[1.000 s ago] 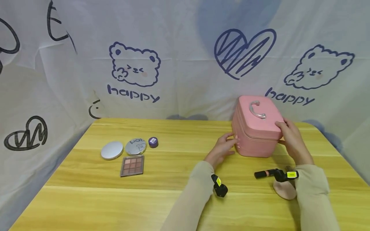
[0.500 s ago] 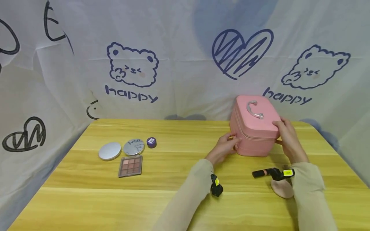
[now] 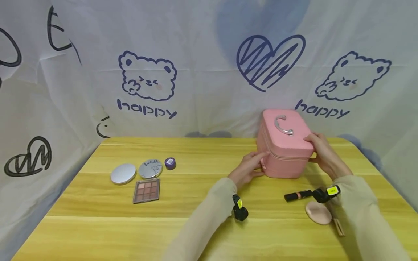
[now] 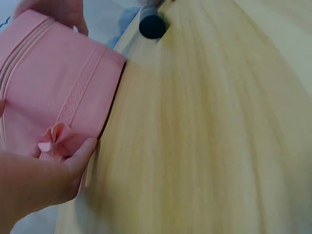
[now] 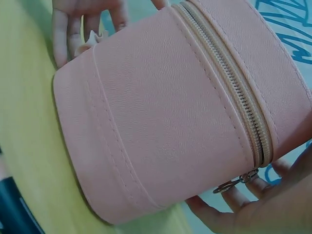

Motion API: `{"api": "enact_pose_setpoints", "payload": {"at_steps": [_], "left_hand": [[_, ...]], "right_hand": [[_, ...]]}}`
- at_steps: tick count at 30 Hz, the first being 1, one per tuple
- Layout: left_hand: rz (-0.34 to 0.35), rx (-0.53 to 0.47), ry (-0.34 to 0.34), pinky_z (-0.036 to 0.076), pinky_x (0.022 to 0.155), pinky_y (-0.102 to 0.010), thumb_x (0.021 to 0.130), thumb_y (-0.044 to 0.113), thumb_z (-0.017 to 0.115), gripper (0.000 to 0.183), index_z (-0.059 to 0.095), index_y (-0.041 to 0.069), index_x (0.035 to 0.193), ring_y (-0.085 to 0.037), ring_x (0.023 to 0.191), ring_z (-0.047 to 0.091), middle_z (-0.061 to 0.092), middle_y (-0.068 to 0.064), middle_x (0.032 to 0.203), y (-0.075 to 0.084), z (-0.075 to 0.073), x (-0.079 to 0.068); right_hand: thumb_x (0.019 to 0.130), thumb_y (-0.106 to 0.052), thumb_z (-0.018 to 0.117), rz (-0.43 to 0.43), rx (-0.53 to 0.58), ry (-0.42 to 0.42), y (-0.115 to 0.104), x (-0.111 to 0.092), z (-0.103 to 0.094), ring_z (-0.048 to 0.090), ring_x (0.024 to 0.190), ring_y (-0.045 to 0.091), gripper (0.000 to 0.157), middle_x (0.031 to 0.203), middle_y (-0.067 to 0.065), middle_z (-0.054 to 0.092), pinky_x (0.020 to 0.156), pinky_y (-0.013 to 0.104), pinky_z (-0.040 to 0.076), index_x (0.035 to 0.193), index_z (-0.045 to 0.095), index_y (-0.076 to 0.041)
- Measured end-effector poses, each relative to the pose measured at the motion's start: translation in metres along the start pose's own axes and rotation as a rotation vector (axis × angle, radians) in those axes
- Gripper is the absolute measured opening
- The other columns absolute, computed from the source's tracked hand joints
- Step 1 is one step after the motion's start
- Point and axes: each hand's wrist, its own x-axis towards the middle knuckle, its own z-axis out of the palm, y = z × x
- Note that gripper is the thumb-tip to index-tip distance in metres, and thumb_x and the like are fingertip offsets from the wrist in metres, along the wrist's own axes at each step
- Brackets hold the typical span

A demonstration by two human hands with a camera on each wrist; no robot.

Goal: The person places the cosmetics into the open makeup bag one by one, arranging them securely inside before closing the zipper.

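A pink makeup case (image 3: pixel 287 165) with a silver handle (image 3: pixel 283 125) stands upright at the table's back right, its lid down. My left hand (image 3: pixel 246 169) holds its left side, with the thumb near the zipper and a finger low by a pink bow (image 4: pixel 54 140). On the opposite side, my right hand (image 3: pixel 326 154) grips the upper corner, its thumb on the lid's edge. Beside those right fingers hangs a metal zipper pull (image 5: pixel 231 185). The zipper (image 5: pixel 234 83) looks closed along the visible stretch. The case hides some fingers of both hands.
Near my right wrist lie a black-and-pink lipstick tube (image 3: pixel 298 195), a beige puff (image 3: pixel 318 212) and a brush-like stick (image 3: pixel 339 227). At left are two round silver compacts (image 3: pixel 123 174), an eyeshadow palette (image 3: pixel 147 190) and a purple jar (image 3: pixel 170 163). A printed cloth (image 3: pixel 209 90) hangs behind.
My left thumb now lies extended against the case near the zipper. The right forearm has swung outward, uncovering the puff and the stick. The case stays where it was.
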Motion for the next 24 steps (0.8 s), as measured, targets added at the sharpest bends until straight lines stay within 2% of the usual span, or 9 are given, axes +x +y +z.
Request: {"api": "enact_pose_setpoints", "payload": {"at_steps": [3,7,11,15,19,24], "left_hand": [[-0.021,0.005,-0.018,0.053,0.075,-0.037,0.089,0.03,0.069,0.039,0.055,0.008,0.118,-0.016,0.073,0.053,0.053,-0.003,0.08,0.001,-0.006,-0.003],[-0.036,0.015,-0.036,0.052,0.084,-0.044,0.09,0.029,0.067,0.044,0.052,0.006,0.124,-0.018,0.081,0.054,0.053,-0.006,0.093,0.005,-0.016,-0.011],[-0.038,0.018,-0.062,0.051,0.087,-0.046,0.092,0.029,0.065,0.045,0.05,0.005,0.127,-0.019,0.086,0.056,0.055,-0.008,0.1,0.009,-0.026,-0.019],[-0.048,0.013,-0.081,0.051,0.09,-0.048,0.092,0.03,0.065,0.048,0.048,0.004,0.13,-0.023,0.093,0.058,0.056,-0.012,0.107,0.012,-0.036,-0.026],[-0.048,0.006,-0.075,0.05,0.091,-0.049,0.092,0.029,0.065,0.049,0.048,0.003,0.13,-0.025,0.099,0.058,0.055,-0.015,0.114,0.013,-0.047,-0.031],[-0.024,0.007,-0.056,0.05,0.09,-0.046,0.094,0.024,0.061,0.045,0.047,0.001,0.13,-0.022,0.098,0.056,0.055,-0.012,0.111,0.008,-0.065,-0.043]], "right_hand": [[0.096,-0.034,0.045,0.015,0.006,-0.027,-0.002,-0.001,0.004,0.039,0.111,0.026,0.068,0.133,0.021,0.029,0.095,0.062,0.031,0.143,0.012,0.002],[0.096,-0.035,0.041,0.038,0.003,-0.047,-0.007,-0.01,0.017,0.025,0.127,0.035,0.074,0.148,0.024,0.009,0.103,0.065,0.026,0.148,-0.001,-0.002],[0.096,-0.033,0.039,0.044,0.011,0.002,-0.011,-0.019,0.03,0.023,0.129,0.036,0.071,0.15,0.024,0.007,0.103,0.064,0.027,0.148,0.0,-0.005],[0.095,-0.033,0.04,0.035,0.021,0.026,-0.012,-0.027,0.042,0.021,0.13,0.037,0.075,0.152,0.026,0.005,0.102,0.064,0.028,0.15,-0.001,-0.002],[0.095,-0.032,0.041,0.026,0.039,0.048,-0.013,-0.034,0.056,0.022,0.131,0.036,0.075,0.153,0.025,0.007,0.102,0.063,0.029,0.151,0.002,-0.003],[0.094,-0.03,0.043,0.021,0.061,0.054,-0.014,-0.042,0.078,0.021,0.135,0.035,0.074,0.154,0.023,0.009,0.103,0.064,0.028,0.151,0.005,-0.003]]}}
